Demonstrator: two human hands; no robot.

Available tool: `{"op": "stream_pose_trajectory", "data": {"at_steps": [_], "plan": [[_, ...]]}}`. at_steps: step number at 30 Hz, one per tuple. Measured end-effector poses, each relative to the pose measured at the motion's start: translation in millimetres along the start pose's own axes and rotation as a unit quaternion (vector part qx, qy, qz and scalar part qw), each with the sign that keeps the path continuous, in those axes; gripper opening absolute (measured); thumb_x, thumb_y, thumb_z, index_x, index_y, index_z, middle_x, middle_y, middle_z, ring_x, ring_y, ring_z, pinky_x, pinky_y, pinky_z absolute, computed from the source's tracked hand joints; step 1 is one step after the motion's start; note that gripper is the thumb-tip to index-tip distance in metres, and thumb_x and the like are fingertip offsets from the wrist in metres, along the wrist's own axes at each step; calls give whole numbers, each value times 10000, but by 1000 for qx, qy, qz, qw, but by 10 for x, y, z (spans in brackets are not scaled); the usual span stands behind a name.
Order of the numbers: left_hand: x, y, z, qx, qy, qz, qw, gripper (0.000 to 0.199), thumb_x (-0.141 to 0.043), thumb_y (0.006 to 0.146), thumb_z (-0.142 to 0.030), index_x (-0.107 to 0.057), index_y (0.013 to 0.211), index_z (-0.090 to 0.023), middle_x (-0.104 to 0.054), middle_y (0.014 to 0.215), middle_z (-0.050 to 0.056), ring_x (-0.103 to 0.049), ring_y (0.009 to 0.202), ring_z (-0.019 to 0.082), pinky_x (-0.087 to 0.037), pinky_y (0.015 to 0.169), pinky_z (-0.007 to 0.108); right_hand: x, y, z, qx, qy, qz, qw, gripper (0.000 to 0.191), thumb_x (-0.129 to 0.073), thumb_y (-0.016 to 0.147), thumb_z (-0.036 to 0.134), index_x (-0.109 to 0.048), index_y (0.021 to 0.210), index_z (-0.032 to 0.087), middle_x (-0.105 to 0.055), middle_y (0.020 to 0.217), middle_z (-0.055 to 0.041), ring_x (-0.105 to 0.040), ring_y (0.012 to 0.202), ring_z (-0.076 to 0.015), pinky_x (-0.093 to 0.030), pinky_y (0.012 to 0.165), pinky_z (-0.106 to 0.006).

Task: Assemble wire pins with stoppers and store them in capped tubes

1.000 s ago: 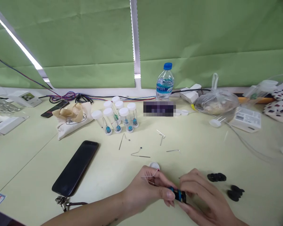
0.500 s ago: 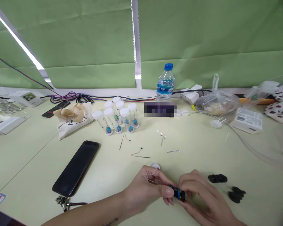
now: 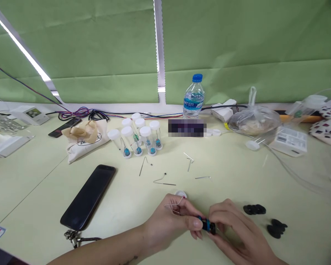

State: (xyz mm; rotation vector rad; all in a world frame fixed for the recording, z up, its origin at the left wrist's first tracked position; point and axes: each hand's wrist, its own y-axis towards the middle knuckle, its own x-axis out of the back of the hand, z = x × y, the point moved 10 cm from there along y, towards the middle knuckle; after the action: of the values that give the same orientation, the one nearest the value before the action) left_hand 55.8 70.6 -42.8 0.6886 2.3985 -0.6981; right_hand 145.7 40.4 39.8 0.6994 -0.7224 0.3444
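My left hand (image 3: 173,217) pinches a small black and blue cylindrical part (image 3: 209,225) between thumb and fingers. A thin bent wire (image 3: 172,205) also lies across the fingers of this hand. On the other side, my right hand (image 3: 237,228) has its fingers closed at the right end of the cylindrical part; its fingertips partly hide what they grip. Just behind my left hand is a small white cap (image 3: 181,193). Farther back lie bent wires (image 3: 164,183) and small hex keys (image 3: 203,178). Black discs (image 3: 254,209) rest right of my right hand.
Clear tubes with white caps (image 3: 145,141) stand at the middle back. A black phone (image 3: 88,197) and a cloth bag (image 3: 89,141) are at left. Behind are a water bottle (image 3: 193,99), a plastic bag (image 3: 253,119) and a white box (image 3: 288,141).
Both hands keep nearly the same pose. The black and blue part has shifted very slightly to the left.
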Motion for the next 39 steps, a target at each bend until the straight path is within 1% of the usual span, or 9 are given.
{"op": "stream_pose_trajectory", "data": {"at_steps": [4, 9, 11, 16, 22, 26, 29, 34, 39], "plan": [[-16, -8, 49, 12, 6, 5, 1000, 273, -865, 560, -245, -738, 730, -74, -673, 590, 67, -611, 514, 123, -479, 540, 248, -34, 33, 39, 0, 24, 31, 999, 101, -522, 875, 135, -463, 904, 212, -589, 735, -4, -541, 648, -156, -404, 638, -301], [-49, -18, 64, 18, 3, 12, 1000, 262, -866, 553, -225, -736, 719, -69, -679, 604, 74, -619, 521, 130, -480, 541, 255, -21, 59, 80, 13, 21, 47, 999, 82, -472, 908, 169, -491, 839, 211, -571, 692, -7, -533, 624, -159, -390, 614, -304], [-42, -14, 32, 10, -2, 7, 1000, 252, -863, 560, -221, -735, 715, -70, -672, 591, 67, -610, 512, 123, -477, 545, 254, -28, 34, 45, 11, 16, 40, 999, 51, -515, 895, 164, -500, 892, 213, -600, 741, -12, -554, 650, -157, -405, 632, -300], [-7, -5, -22, -3, -15, -8, 1000, 223, -857, 572, -209, -729, 700, -78, -662, 579, 57, -610, 510, 120, -457, 542, 240, 25, -25, -42, -2, -1, -23, 1000, 198, -565, 864, 91, -504, 991, 230, -640, 851, -19, -599, 712, -151, -440, 761, -319], [-41, -13, 34, 13, -8, 5, 1000, 261, -865, 558, -226, -734, 716, -65, -666, 579, 68, -607, 505, 123, -473, 540, 251, 14, 62, 62, 9, 11, 15, 1000, 57, -533, 885, 166, -498, 869, 208, -594, 713, -4, -551, 636, -156, -410, 618, -302], [-45, -19, 76, 19, -4, 9, 1000, 275, -867, 554, -233, -731, 722, -62, -668, 591, 72, -616, 514, 132, -474, 534, 254, 1, 74, 90, 19, 8, 25, 999, 83, -498, 890, 162, -495, 820, 206, -567, 660, 2, -524, 592, -149, -396, 592, -302], [-18, -11, 61, 11, -7, 5, 1000, 253, -857, 575, -224, -729, 727, -67, -663, 586, 65, -609, 515, 123, -471, 547, 251, -7, 29, 38, 15, -3, 15, 1000, 65, -535, 872, 149, -521, 883, 212, -610, 730, -12, -571, 640, -155, -439, 651, -312], [25, 3, 6, 0, -15, -12, 1000, 243, -859, 567, -235, -723, 697, -82, -660, 588, 58, -603, 514, 123, -451, 546, 247, 55, -39, -37, 1, -11, -30, 999, 209, -556, 853, 89, -548, 999, 238, -636, 859, -27, -615, 723, -149, -484, 718, -284], [-32, -8, 40, 13, -6, 6, 1000, 268, -861, 560, -246, -735, 718, -70, -659, 573, 64, -600, 505, 122, -464, 536, 248, 2, 20, 20, 3, 19, 17, 1000, 44, -538, 879, 170, -527, 897, 208, -599, 728, -20, -567, 659, -166, -444, 606, -294]]}}
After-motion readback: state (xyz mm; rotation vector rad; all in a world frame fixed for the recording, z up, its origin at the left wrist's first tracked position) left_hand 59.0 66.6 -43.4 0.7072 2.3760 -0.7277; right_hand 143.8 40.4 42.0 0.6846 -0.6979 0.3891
